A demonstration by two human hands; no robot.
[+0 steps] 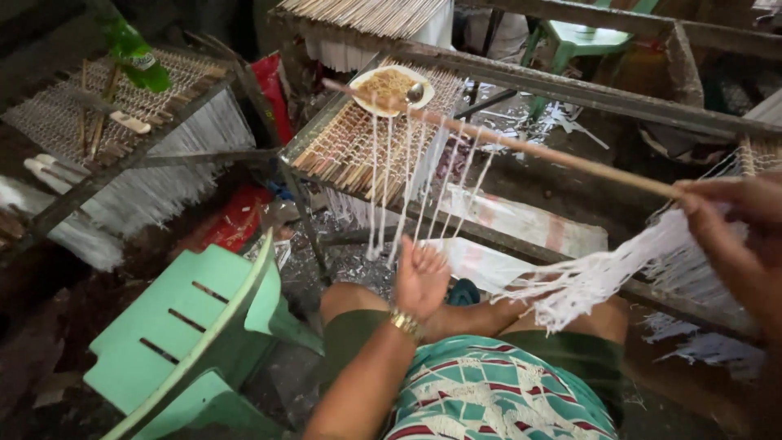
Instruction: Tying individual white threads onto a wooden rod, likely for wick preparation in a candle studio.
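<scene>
The person sits low, knees bare, in a patterned top, working with a long thin wooden stick [521, 147] that runs from the far rack down to the right hand [733, 224]. The right hand is curled tight around the near end of the stick, fingers wrapped over it, at the right edge of view. From that end a thick bunch of white strands [603, 277] hangs and fans out toward the person's lap. Further along the stick, several single white strips [391, 187] hang straight down, spaced apart.

The left hand [421, 277] is raised below those hanging strips, palm open and fingers spread, holding nothing; its fingertips are just at the lower ends of the strips. A gold watch [406, 323] sits on that wrist.

The far tip of the stick rests over a rack [342, 151] of sticks laid side by side, and on that rack stands a white plate of noodles [391, 85] with a spoon [415, 92] in it. A second rack [106, 106] at the left carries a green bottle [134, 53]. A pale green plastic chair [195, 334] stands at the person's left, just beside the knee. White scraps litter the floor [350, 261] under the racks.
</scene>
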